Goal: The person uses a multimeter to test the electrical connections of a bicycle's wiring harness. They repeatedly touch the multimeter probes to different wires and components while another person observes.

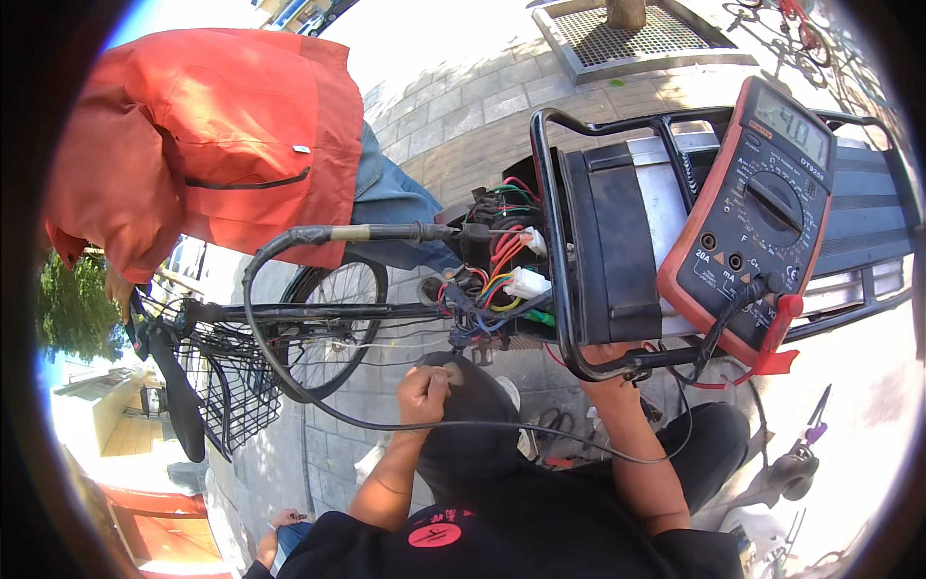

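My left hand (424, 394), fingers curled closed, is by my knee below the wiring; whatever it might hold is hidden. My right hand (610, 365) reaches under the lower bar of the black rear rack (569, 318), its fingers hidden. On the rack rests a red and grey multimeter (752, 207), its display lit and leads plugged in. A black test probe (371, 233) points its tip into a bundle of coloured wires (506, 251), with no hand on it. White plug connectors (527, 284) sit among these wires. Beside them is a black battery case (603, 241).
A person in a red jacket (241, 135) stands at the left by the handlebar and wire basket (236, 386). The black probe cable (338, 410) loops across above my arms. Pliers (555, 425) and other tools lie on the paving. A metal tree grate (627, 39) is behind.
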### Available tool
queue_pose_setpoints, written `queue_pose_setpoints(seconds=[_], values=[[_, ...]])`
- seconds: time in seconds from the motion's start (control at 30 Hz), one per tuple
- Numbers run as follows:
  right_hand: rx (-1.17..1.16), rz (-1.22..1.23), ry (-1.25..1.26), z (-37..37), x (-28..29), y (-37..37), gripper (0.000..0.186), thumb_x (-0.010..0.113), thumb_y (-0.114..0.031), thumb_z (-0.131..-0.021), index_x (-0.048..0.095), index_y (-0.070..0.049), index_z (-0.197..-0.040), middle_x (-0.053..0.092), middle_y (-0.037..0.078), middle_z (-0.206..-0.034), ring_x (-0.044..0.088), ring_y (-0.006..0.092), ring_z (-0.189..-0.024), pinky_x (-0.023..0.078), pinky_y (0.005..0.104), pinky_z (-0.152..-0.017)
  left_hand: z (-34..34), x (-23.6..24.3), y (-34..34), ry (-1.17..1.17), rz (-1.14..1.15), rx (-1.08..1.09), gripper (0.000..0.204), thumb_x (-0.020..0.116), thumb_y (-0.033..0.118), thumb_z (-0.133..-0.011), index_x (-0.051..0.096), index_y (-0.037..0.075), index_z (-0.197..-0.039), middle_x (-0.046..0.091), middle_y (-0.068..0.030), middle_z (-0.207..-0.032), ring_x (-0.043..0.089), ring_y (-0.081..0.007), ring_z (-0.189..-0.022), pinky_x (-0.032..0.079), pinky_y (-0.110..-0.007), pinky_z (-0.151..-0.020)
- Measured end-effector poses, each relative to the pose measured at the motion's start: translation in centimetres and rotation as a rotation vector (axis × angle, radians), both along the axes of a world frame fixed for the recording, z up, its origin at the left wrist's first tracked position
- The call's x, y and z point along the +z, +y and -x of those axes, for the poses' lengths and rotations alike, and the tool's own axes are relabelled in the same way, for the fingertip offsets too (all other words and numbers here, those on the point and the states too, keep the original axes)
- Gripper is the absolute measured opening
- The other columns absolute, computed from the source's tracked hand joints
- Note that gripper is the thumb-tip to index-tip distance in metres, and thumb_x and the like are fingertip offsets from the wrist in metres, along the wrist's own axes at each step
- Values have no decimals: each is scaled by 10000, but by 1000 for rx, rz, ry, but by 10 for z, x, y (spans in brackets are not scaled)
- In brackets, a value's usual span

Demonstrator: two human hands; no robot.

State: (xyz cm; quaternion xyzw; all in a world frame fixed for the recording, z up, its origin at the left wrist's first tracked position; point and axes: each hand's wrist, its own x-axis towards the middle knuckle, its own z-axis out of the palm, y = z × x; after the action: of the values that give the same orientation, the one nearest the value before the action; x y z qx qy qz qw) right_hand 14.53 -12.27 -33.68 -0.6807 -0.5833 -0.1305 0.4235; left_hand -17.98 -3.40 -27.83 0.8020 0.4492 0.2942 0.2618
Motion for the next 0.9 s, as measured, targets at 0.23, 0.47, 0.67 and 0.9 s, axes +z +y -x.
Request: queue_pose_setpoints(seconds=[0.23,0.47,0.67,0.9], values=[[53,-87,238,-1,-13,3,293,781,-65,-882,759,-31,-1172,752,175,-1193,704,409,-1086,540,555,-944,-1,0,1,-46,4,8,285,669,254,-1064,787,36,-923,704,-45,-675,644,-187,-652,508,-369,-701],[-65,-60,140,-2,22,13,149,785,-53,-940,771,-20,-1085,784,107,-975,742,336,-818,588,449,-785,3,-5,2,-59,-27,-1,267,692,254,-1051,777,42,-913,704,-53,-668,660,-207,-640,513,-376,-664],[-79,-135,1,-4,29,13,159,781,-15,-952,782,-4,-1111,808,123,-1037,769,290,-892,594,411,-824,1,-1,4,-45,-75,-36,264,684,261,-1041,772,47,-914,700,-75,-685,668,-251,-641,513,-414,-672],[-50,-237,1,-2,46,13,152,786,-19,-958,800,3,-1108,820,119,-1015,774,278,-888,598,396,-827,12,-12,4,-29,-90,-18,226,700,244,-1027,758,52,-924,711,-102,-748,671,-325,-706,517,-446,-718]])
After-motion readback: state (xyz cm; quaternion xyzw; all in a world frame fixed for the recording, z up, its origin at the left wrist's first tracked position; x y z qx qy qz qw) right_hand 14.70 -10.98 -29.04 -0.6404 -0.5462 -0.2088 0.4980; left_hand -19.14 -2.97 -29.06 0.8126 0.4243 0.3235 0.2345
